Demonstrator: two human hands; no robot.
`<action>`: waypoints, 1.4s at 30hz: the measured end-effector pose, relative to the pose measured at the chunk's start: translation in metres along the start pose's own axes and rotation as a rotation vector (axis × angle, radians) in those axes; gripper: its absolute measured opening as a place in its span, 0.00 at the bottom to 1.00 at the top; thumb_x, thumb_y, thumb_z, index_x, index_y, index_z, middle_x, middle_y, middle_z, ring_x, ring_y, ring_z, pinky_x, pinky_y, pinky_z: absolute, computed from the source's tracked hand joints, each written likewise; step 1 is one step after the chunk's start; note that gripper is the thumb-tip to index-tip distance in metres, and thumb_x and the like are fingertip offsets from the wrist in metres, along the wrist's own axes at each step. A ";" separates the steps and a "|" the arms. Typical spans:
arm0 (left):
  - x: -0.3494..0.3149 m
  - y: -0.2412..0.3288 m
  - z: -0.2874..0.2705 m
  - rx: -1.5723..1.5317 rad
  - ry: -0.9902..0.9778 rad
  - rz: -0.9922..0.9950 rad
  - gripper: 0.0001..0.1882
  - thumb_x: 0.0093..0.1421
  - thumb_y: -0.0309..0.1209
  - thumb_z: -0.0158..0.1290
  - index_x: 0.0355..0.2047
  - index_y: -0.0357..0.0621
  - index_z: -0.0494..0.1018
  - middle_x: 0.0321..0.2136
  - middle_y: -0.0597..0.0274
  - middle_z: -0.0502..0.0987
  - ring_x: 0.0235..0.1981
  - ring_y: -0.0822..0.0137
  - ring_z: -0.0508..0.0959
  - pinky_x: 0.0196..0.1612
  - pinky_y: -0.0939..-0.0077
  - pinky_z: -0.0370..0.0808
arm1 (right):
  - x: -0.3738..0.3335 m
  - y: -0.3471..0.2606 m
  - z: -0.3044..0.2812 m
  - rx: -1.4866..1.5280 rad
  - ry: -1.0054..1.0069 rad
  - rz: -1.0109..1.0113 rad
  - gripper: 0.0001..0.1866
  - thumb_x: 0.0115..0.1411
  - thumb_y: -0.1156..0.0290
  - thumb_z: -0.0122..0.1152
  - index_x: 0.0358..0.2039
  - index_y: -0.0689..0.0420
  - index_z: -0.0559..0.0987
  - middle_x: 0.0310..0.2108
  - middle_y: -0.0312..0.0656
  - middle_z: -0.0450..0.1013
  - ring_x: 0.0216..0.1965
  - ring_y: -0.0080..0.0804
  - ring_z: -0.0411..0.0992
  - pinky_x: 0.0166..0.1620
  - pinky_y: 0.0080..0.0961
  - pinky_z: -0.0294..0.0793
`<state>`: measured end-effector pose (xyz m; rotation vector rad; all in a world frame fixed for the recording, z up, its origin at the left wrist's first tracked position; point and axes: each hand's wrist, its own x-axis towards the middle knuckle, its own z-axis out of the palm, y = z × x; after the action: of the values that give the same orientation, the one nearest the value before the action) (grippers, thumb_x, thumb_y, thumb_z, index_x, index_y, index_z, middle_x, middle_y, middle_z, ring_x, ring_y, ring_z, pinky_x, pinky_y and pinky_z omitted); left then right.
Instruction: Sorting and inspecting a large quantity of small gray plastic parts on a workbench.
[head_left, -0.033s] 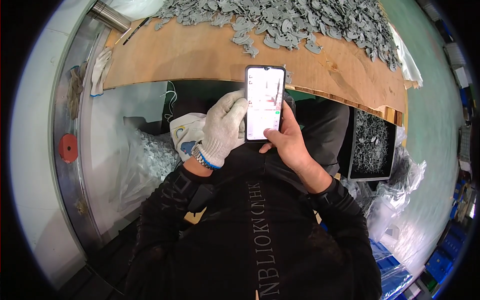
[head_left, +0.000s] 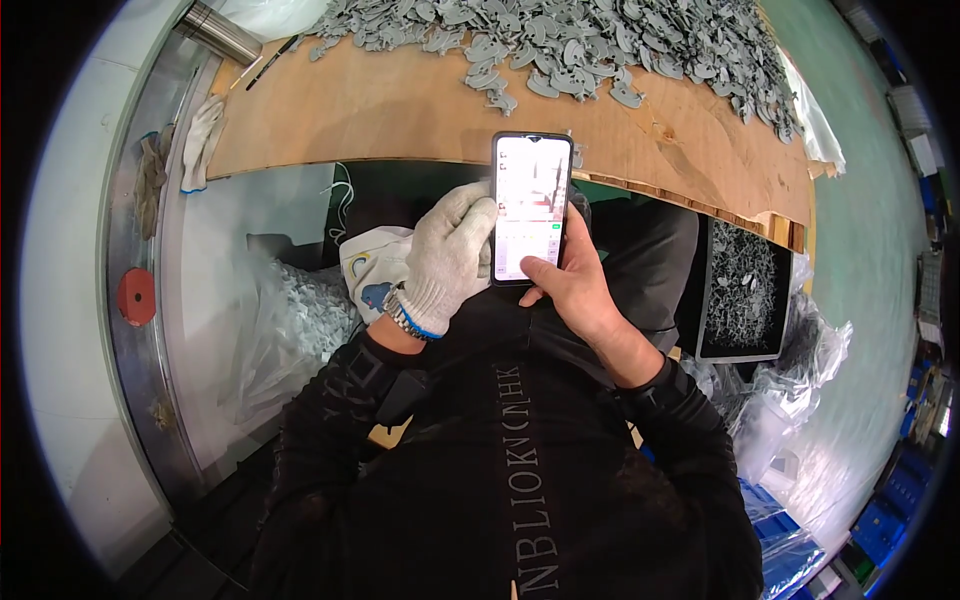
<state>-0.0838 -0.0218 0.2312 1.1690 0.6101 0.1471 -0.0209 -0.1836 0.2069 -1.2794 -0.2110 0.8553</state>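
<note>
A smartphone (head_left: 530, 210) with a bright lit screen stands upright in front of my lap, just below the table's near edge. My right hand (head_left: 575, 275) is bare and closed around the phone's lower right side, its thumb resting on the lower part of the screen. A white knitted glove with a blue hem covers my left hand (head_left: 450, 240). Its fingers are curled together against the phone's left edge, and their tips are hidden behind the phone. Above the glove's cuff sits a metal-banded watch (head_left: 408, 312).
On the wooden table (head_left: 400, 110) lies a large heap of grey plastic parts (head_left: 600, 45). A metal cup (head_left: 220, 35), a pen (head_left: 272, 62) and a spare glove (head_left: 202, 140) are at the left. Bagged parts (head_left: 310, 310) lie below; a black tray (head_left: 742, 290) holds small grey pieces at right.
My right thumb has slid slightly left across the lower screen. The phone has shifted very slightly to the right; my left hand still rests against it.
</note>
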 end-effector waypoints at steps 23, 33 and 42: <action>-0.005 0.005 0.006 -0.010 -0.019 -0.042 0.14 0.73 0.31 0.49 0.52 0.36 0.76 0.26 0.72 0.75 0.19 0.84 0.67 0.21 0.87 0.64 | 0.002 0.009 -0.002 -0.045 0.031 -0.004 0.39 0.63 0.88 0.54 0.73 0.58 0.55 0.51 0.42 0.74 0.44 0.26 0.78 0.30 0.21 0.84; -0.007 0.010 0.010 0.020 -0.005 -0.053 0.15 0.74 0.32 0.48 0.54 0.34 0.76 0.21 0.75 0.70 0.18 0.84 0.61 0.21 0.85 0.57 | 0.006 0.007 -0.008 0.109 0.042 0.049 0.31 0.66 0.83 0.54 0.69 0.58 0.62 0.50 0.40 0.76 0.42 0.26 0.78 0.28 0.21 0.82; -0.002 0.004 0.004 -0.002 -0.030 -0.066 0.16 0.74 0.32 0.47 0.54 0.35 0.76 0.21 0.76 0.69 0.18 0.85 0.61 0.20 0.85 0.56 | 0.004 0.011 -0.007 0.036 0.020 -0.027 0.32 0.66 0.82 0.49 0.71 0.55 0.62 0.51 0.41 0.76 0.43 0.28 0.80 0.30 0.23 0.84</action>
<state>-0.0828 -0.0242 0.2360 1.1462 0.6212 0.0736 -0.0193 -0.1860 0.1936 -1.2484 -0.1959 0.8197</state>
